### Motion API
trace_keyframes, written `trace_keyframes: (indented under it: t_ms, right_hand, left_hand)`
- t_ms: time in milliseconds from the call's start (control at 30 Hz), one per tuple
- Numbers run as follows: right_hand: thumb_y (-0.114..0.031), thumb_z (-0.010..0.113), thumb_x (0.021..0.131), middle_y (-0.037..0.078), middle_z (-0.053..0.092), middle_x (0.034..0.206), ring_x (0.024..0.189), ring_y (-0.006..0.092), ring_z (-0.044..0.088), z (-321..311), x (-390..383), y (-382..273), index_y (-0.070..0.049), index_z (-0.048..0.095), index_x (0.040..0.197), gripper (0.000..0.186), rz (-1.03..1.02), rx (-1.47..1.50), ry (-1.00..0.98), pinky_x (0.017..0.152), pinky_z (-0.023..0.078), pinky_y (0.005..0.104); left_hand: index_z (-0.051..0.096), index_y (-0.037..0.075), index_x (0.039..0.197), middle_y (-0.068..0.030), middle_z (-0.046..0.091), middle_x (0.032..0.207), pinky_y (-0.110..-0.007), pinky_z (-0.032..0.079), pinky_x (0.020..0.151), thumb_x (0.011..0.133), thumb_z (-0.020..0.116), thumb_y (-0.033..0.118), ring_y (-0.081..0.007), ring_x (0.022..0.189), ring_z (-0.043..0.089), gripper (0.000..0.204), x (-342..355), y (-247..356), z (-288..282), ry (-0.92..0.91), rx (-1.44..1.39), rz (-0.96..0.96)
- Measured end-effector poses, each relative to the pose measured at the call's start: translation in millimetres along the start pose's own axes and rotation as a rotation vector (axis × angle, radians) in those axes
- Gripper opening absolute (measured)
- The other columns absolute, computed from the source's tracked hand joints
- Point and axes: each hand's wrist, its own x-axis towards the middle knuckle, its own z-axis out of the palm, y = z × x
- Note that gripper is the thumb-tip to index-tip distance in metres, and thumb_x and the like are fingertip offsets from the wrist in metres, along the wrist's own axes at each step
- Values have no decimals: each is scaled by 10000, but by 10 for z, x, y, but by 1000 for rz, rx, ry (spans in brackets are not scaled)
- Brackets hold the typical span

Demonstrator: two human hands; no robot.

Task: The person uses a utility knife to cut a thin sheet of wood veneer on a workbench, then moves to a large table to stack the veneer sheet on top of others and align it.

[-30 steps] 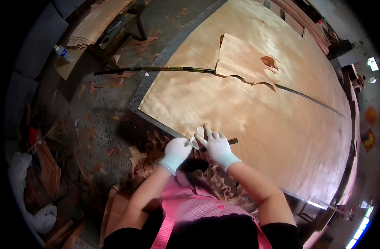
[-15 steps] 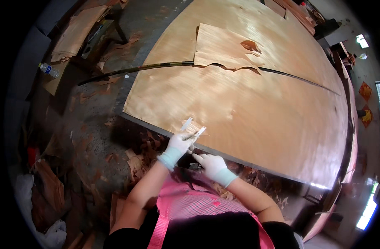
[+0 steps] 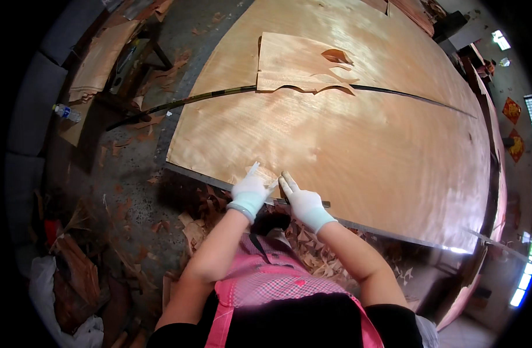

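Both my hands wear white gloves with pale green cuffs and work at the near edge of a large wood veneer sheet [image 3: 347, 151]. My left hand [image 3: 249, 190] lies over that edge, a thin white strip [image 3: 254, 167] sticking out past its fingers. Beside the fingertips is a pale, rough patch [image 3: 264, 174] in the veneer. To its right, my right hand [image 3: 303, 204] points two fingers onto the sheet next to the patch. A dark stick-like tool [image 3: 327, 204] pokes out from under that hand; its other end is mostly hidden.
A torn veneer piece [image 3: 289, 61] lies on the sheet, beside a long dark striped strip [image 3: 219, 92] crossing it. Veneer scraps [image 3: 324, 261] litter the floor below the edge. At left are stacked veneer [image 3: 100, 64], a water bottle [image 3: 67, 112] and a white bag [image 3: 45, 290].
My right hand has moved up from below the edge onto the sheet, fingers now touching beside the patch. The left hand has shifted slightly up, and the dark tool has come into sight.
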Motion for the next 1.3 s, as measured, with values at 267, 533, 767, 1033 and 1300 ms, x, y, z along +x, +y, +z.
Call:
trace_keyframes:
  t_ms: [267,533,767,1033,1300]
  right_hand:
    - [-132,547,875,193,511,1411,1070,401,618,232,-580,186,-129,369,1490,640,101,581,260,898,511,413]
    - [-206,522,988,234,652,1124,941,314,670,848,-1259,406,34,419,1399,487,369,1257,252,833,543,359]
    - [-275,472,1042,162,651,1028,766,217,628,1293,-1573,528,16,504,1237,352,678,2365,539,669,546,356]
    - [-303,483,1034,262,615,1172,917,323,656,1210,-1374,491,43,467,1275,422,682,2374,465,786,562,446]
    - [-295,429,1056,205,648,1068,868,254,660,1123,-1529,440,43,474,1263,399,344,2163,553,786,550,371]
  left_hand:
    - [682,85,1148,-151,680,1121,-424,489,942,829,697,389,-325,1082,631,441,-630,-215,-620,19,-140,-170]
    - [580,203,1325,-135,533,1369,-516,199,1171,757,765,371,-311,1328,434,620,-370,-260,-310,181,195,125]
    - [701,159,1067,-117,643,1141,-532,304,1117,806,708,247,-286,1135,575,275,-268,-361,-230,375,193,288]
    - [578,39,1272,-179,529,1339,-542,229,1156,808,717,379,-359,1305,435,592,-472,47,-138,359,195,262]
    - [601,105,1247,-145,528,1339,-550,227,1161,777,755,291,-358,1300,425,528,-451,720,-168,297,277,413]
